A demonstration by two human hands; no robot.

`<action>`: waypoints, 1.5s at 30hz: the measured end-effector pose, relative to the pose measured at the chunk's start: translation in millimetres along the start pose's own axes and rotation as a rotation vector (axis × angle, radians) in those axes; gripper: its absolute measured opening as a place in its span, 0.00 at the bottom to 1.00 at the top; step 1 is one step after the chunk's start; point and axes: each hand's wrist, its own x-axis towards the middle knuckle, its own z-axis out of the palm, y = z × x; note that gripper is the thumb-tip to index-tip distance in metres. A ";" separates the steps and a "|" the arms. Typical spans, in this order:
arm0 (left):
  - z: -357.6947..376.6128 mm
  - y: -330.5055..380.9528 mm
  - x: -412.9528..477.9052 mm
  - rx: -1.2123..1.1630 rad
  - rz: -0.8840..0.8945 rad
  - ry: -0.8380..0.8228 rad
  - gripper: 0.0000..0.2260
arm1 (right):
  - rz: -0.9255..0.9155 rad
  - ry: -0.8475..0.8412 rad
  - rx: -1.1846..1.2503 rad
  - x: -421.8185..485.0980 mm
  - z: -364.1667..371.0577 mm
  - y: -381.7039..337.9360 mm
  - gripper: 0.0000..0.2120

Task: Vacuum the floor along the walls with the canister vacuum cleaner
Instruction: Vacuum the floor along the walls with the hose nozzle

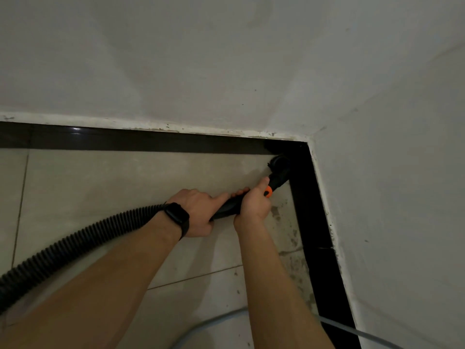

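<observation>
Black brush head (279, 163) blurred, corner shadow hides bristles

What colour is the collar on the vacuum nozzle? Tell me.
Orange collar, on the black nozzle; head view.

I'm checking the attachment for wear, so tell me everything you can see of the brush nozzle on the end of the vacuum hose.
The brush nozzle is black, seemingly plastic, with dark bristles at its tip. It points up and right, pressed into the floor corner where the two black skirting strips meet. An orange part sits at its base, where it joins the black handle tube. The right hand grips just behind it, thumb beside the orange part. Bristle condition is too dark to judge.
</observation>
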 end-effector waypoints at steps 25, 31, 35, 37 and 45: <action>10.9 -43.5 -108.0 -0.074 -0.147 -0.023 0.17 | 0.203 -0.326 0.196 -86.7 15.3 51.1 0.12; 16.9 -60.5 -158.1 -0.044 -0.141 -0.057 0.15 | 0.265 -0.308 0.230 -128.8 12.5 85.9 0.11; 20.7 -69.9 -180.1 -0.002 -0.126 -0.085 0.15 | 0.269 -0.270 0.241 -149.5 11.7 103.1 0.11; 21.9 -70.2 -186.4 0.019 -0.111 -0.093 0.14 | 0.282 -0.234 0.258 -155.5 8.8 107.8 0.11; 28.0 -48.9 -187.8 0.085 -0.083 -0.106 0.15 | 0.266 -0.170 0.263 -153.0 -9.0 112.6 0.12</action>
